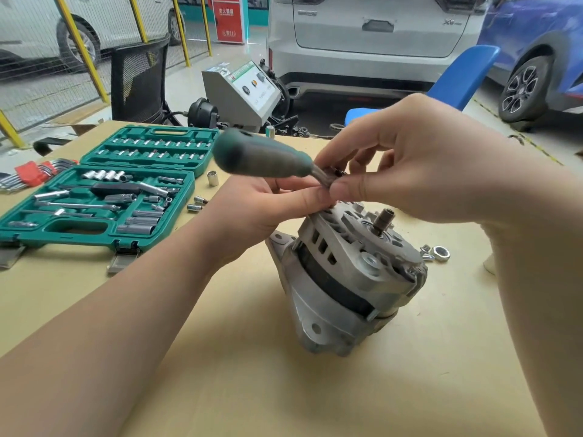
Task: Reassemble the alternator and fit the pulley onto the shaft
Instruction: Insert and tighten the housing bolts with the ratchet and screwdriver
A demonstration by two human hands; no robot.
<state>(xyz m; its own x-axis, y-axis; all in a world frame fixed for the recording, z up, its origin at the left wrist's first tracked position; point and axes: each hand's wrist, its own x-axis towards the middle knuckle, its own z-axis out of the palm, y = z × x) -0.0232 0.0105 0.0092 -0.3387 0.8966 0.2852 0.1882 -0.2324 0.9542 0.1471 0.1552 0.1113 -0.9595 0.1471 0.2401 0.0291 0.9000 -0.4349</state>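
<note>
The alternator (350, 275) is stood tilted on the tan surface (220, 357), its bare shaft (385, 219) pointing up and away; no pulley is seen on it, nor anywhere in view that can be told. A green-handled driver (262, 157) is held above the housing's upper edge. Its metal neck is pinched by the right hand (410, 159) between thumb and fingers, while the left hand (271, 200) is curled under the same spot, thumb pressed to the tool's tip; what sits at the tip is hidden by the fingers. A large nut (440, 253) and small fasteners (426, 252) lie just beside the alternator on the right. An open green socket case (104, 190) lies to the left, loose sockets (202, 200) beside it. The likeliest fault from here is judged to be a small part slipping from the pinched fingertips and falling into the housing vents below, since the work is held directly over them. The tilted body could also be rocked or rolled if the tool is pressed down off-centre, as neither hand is steadying it. The loose nut could be knocked off the surface by the right forearm. On the silver car (378, 33) behind, a badge beginning with "X" is seen, and the red sign (230, 18) carries characters too small to be read.
</note>
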